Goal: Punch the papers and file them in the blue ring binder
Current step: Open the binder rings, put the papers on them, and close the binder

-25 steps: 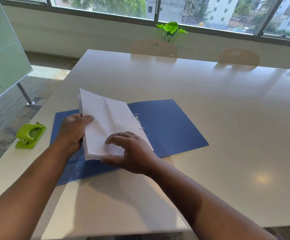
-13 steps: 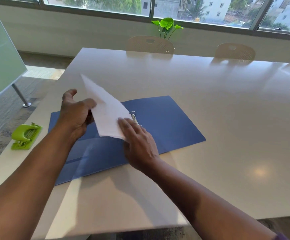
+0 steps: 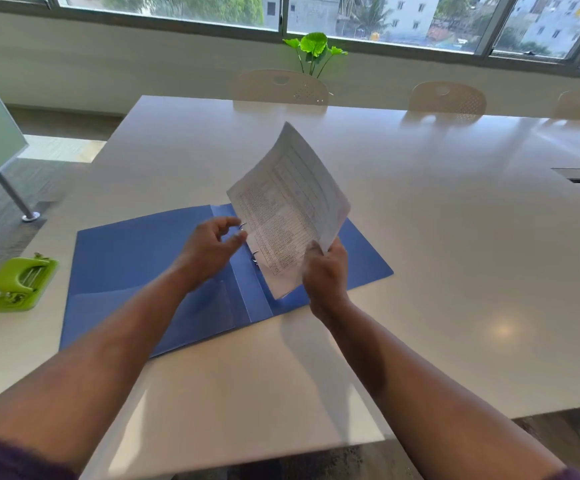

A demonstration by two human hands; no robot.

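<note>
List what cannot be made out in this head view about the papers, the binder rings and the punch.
- Papers: print too small and blurred to read; punched holes cannot be seen.
- Binder rings: partly hidden behind the papers and the left hand; open or closed cannot be told.
- Right hand: its fingers hidden behind the papers.
- Green punch: too small to show any paper inside.

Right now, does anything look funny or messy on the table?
Nothing is spilled or broken. The papers are just tilted up in the right hand, bending, above the open blue binder.
</note>
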